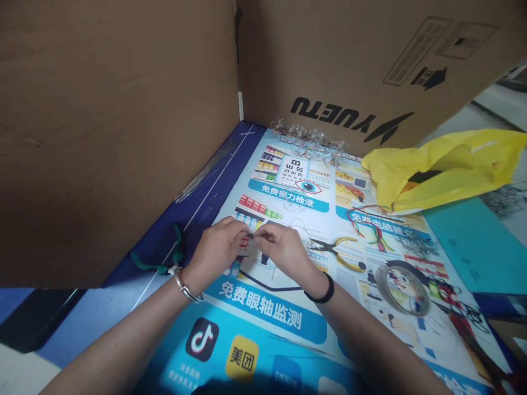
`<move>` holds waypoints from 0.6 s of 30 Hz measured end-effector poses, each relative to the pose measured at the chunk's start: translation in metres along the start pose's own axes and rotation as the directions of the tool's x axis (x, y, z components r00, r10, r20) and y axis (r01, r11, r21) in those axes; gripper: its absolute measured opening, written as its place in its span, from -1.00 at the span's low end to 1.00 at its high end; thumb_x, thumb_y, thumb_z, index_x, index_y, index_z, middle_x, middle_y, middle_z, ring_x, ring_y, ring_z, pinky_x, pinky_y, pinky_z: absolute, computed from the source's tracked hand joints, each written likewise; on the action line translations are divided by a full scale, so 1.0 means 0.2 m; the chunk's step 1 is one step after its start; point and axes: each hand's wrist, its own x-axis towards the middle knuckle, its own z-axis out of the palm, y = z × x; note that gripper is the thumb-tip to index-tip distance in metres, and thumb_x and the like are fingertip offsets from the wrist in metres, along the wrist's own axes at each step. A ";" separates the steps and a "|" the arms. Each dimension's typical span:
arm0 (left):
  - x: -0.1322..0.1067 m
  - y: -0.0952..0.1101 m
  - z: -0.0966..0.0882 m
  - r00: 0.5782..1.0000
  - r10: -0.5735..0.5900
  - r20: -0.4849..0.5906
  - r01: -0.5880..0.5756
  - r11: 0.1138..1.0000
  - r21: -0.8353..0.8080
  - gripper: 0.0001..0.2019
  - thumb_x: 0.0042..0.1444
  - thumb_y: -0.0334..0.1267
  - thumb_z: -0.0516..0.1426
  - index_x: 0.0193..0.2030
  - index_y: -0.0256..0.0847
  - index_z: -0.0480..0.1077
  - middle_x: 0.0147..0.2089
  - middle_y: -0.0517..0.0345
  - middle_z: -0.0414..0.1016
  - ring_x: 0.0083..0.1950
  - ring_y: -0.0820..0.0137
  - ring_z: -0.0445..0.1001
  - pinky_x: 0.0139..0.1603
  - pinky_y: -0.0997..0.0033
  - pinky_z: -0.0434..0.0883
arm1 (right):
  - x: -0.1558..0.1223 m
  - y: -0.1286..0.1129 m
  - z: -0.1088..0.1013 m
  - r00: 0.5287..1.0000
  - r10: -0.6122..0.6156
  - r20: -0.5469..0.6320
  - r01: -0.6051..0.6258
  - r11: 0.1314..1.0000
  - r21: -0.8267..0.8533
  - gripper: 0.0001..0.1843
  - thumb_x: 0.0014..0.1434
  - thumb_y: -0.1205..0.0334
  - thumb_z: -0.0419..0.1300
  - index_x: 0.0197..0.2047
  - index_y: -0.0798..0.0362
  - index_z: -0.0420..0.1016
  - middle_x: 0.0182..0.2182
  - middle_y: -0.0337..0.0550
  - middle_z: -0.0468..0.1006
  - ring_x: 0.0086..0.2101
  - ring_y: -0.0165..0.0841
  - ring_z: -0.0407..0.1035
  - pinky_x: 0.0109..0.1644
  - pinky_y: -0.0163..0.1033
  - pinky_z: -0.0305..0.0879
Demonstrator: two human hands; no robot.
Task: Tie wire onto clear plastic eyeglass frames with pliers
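Note:
My left hand (218, 249) and my right hand (282, 249) meet over a printed poster (288, 323) that covers the table. Both are closed in a pinch, fingertips almost touching, on something small that I cannot make out. A thin wire (302, 227) lies loose just beyond my right hand. A metal bangle is on my left wrist and a black band on my right. Yellow-handled pliers (340, 251) lie on the poster just right of my right hand.
Tall cardboard walls (115, 137) close off the left and the back. A yellow plastic bag (444, 167) lies at the right. Clear small parts (308, 137) are heaped by the back wall. Coloured wires (376, 233), a tape roll (405, 288) and a green cord (164, 263) also lie about.

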 end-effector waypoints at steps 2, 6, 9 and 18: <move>0.01 -0.01 0.00 0.999 -0.021 -0.026 0.019 0.998 -0.066 -0.79 0.12 -0.44 -0.01 -0.29 -0.15 0.44 -0.29 0.21 0.44 -0.25 0.41 0.43 -0.21 0.45 0.31 | 0.01 0.00 0.01 1.000 0.020 -0.007 -0.020 0.999 0.051 -0.89 0.01 0.37 0.11 -0.42 0.03 0.45 -0.53 -0.32 0.47 -0.50 -0.47 0.34 -0.42 -0.38 0.20; 0.04 -0.01 0.00 0.990 -0.133 -0.040 0.121 0.969 -0.218 -0.85 0.07 -0.41 0.04 -0.35 -0.16 0.44 -0.30 0.22 0.48 -0.23 0.40 0.44 -0.20 0.45 0.31 | 0.02 0.00 0.02 0.998 0.060 -0.007 -0.059 0.986 0.154 -0.91 0.01 0.32 0.10 -0.44 0.03 0.44 -0.57 -0.32 0.44 -0.55 -0.48 0.31 -0.48 -0.38 0.20; 0.05 -0.02 0.01 0.968 -0.250 0.000 0.235 0.913 -0.334 -0.89 0.05 -0.35 0.07 -0.37 -0.18 0.43 -0.33 0.22 0.49 -0.27 0.39 0.44 -0.24 0.43 0.32 | 0.03 0.01 0.05 0.995 0.099 -0.009 -0.094 0.969 0.229 -0.93 0.00 0.28 0.11 -0.45 0.04 0.41 -0.59 -0.31 0.42 -0.59 -0.48 0.29 -0.54 -0.38 0.20; 0.04 -0.02 0.04 0.942 -0.335 0.009 0.297 0.824 -0.482 -0.90 0.05 -0.29 0.08 -0.38 -0.20 0.41 -0.38 0.23 0.47 -0.32 0.41 0.43 -0.30 0.47 0.32 | 0.03 0.01 0.07 0.991 0.133 -0.003 -0.125 0.940 0.318 -0.95 -0.03 0.29 0.11 -0.50 0.05 0.36 -0.61 -0.31 0.42 -0.57 -0.46 0.33 -0.51 -0.37 0.25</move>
